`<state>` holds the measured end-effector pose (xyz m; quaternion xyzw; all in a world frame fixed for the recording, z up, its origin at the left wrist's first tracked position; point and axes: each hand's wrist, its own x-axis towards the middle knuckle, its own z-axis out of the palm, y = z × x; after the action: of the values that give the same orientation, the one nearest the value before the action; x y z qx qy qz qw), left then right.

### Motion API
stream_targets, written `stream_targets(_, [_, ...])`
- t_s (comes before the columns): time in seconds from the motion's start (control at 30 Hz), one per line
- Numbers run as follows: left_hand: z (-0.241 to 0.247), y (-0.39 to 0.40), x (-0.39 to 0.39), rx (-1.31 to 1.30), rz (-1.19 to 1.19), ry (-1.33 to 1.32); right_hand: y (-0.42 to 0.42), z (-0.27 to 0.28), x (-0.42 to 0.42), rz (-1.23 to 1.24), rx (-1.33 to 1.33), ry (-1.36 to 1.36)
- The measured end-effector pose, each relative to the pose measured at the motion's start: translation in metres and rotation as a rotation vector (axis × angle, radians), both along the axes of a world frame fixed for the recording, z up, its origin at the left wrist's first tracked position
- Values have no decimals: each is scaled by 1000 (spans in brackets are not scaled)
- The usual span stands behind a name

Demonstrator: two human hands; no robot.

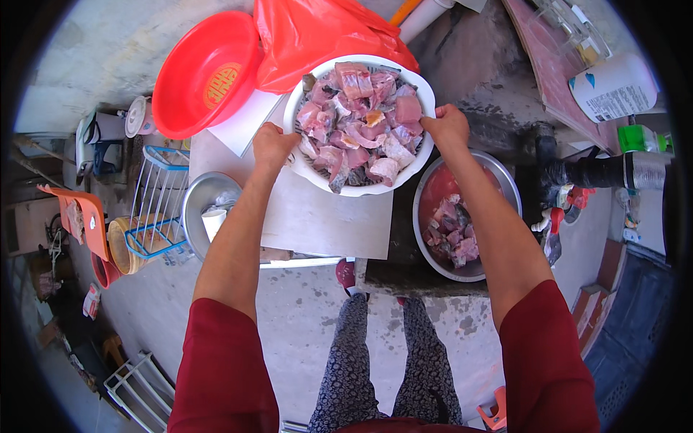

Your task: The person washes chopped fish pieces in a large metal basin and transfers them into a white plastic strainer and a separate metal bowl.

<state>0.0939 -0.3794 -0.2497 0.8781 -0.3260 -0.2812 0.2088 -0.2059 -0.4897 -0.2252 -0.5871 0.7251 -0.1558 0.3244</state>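
Both my hands grip a white plastic colander [291,116] by its rim, my left hand [274,145] on the left side and my right hand [447,128] on the right. Chunks of raw fish [357,155] fill it. The colander is over the back of a pale tabletop [330,227]; whether it touches the surface, I cannot tell. Below my right forearm, a steel basin [424,246] holds reddish water and more fish pieces [453,230]. Partly behind my left forearm is another metal bowl [196,203] with a white cup [214,222] inside.
A red plastic basin [189,70] leans at the back left, beside a red plastic bag [330,35]. A blue-and-white wire rack [157,200] stands at the left. Black-wrapped piping [590,173] juts in from the right, below a white plastic jug [614,89]. An orange chair [86,216] is far left.
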Motion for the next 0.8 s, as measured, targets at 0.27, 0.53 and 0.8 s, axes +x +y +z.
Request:
stream_targets(0.27, [16,-8,-12,79,67,71,-5,32,15,-17,125,242])
stream_targets(0.53, [16,-7,-11,-2,11,12,-12,30,18,-9,246,198])
stream_targets(0.8, [17,-5,-4,-112,30,38,-9,17,15,-14,189,84])
